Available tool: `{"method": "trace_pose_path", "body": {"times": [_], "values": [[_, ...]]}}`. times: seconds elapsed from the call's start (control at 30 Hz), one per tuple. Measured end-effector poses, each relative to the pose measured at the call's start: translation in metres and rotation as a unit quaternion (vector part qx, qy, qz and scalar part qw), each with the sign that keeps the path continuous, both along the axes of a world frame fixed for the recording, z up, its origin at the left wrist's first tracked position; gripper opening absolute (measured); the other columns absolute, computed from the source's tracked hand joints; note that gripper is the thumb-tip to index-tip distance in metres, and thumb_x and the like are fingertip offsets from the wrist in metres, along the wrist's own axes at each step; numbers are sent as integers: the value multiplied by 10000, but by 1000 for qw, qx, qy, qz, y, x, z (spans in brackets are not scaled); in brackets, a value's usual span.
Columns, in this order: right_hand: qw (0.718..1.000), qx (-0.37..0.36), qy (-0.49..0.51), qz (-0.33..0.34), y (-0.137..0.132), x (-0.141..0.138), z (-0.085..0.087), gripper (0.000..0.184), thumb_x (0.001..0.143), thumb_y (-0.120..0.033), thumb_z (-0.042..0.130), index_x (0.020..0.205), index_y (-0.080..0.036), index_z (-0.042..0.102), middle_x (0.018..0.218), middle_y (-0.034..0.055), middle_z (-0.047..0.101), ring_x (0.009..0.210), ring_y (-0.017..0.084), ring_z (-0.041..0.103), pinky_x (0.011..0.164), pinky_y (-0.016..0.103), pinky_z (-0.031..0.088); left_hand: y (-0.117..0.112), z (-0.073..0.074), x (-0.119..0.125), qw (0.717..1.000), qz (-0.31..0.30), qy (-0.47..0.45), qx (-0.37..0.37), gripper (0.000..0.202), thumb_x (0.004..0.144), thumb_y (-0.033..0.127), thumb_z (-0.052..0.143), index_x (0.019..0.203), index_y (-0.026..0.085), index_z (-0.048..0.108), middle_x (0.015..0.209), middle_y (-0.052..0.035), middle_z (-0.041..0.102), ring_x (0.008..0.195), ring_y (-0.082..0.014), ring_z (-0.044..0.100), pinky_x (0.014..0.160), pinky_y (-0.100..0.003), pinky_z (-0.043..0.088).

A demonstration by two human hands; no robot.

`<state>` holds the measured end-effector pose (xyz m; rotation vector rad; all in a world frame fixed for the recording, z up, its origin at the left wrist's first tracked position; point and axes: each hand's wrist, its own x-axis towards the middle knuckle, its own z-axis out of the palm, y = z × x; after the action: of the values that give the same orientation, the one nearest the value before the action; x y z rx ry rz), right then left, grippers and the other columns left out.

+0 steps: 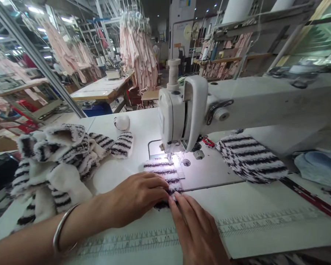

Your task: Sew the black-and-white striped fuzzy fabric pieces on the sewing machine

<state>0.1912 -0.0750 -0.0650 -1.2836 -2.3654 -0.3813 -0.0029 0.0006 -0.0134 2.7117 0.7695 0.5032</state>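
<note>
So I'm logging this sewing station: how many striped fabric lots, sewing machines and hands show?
Striped fabric lots: 3 (piece under needle, left heap, right stack)
Sewing machine: 1
Hands: 2 (left hand, right hand)
Total: 6

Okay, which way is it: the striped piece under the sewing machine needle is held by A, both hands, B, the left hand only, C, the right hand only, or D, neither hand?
A: the left hand and right hand both press flat on the striped piece, below the needle.
</note>
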Motion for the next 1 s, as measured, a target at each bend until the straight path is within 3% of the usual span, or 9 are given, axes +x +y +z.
{"method": "trace_pose_path", "body": {"times": [0.33, 0.63, 0.83, 1.0], "values": [[1000, -8, 4, -5, 28, -5, 1, 481, 928, -78, 213, 1237, -143, 575, 1266, 96, 563, 1198, 240, 465, 920, 379, 362, 24, -10, -7, 999, 14, -24, -17, 202, 925, 123, 420, 1007, 148, 603, 1132, -84, 628, 1107, -153, 551, 955, -305, 482], [999, -38, 9, 5, 57, -3, 10, 535, 854, -6, 247, 1240, -185, 572, 1276, 104, 532, 1235, 248, 428, 943, 411, 384, 39, -14, -7, 998, 49, -35, 4, 234, 934, 151, 405, 1069, 156, 597, 1095, -96, 638, 1006, -174, 587, 860, -346, 521], [997, -77, 17, 15, 71, 10, 20, 561, 814, -8, 273, 1240, -217, 573, 1203, 143, 506, 1167, 293, 456, 848, 456, 466, 36, -18, -1, 994, 102, -28, 29, 242, 926, 140, 399, 1078, 157, 587, 952, -80, 624, 840, -155, 558, 728, -311, 511], [997, -77, -12, 30, 87, 23, 32, 601, 780, 31, 272, 1169, -277, 612, 1032, 94, 565, 1010, 264, 533, 738, 418, 505, 32, -18, 5, 988, 143, 24, 43, 198, 898, 146, 444, 1041, 141, 582, 936, -75, 579, 819, -179, 517, 679, -327, 500]]}}
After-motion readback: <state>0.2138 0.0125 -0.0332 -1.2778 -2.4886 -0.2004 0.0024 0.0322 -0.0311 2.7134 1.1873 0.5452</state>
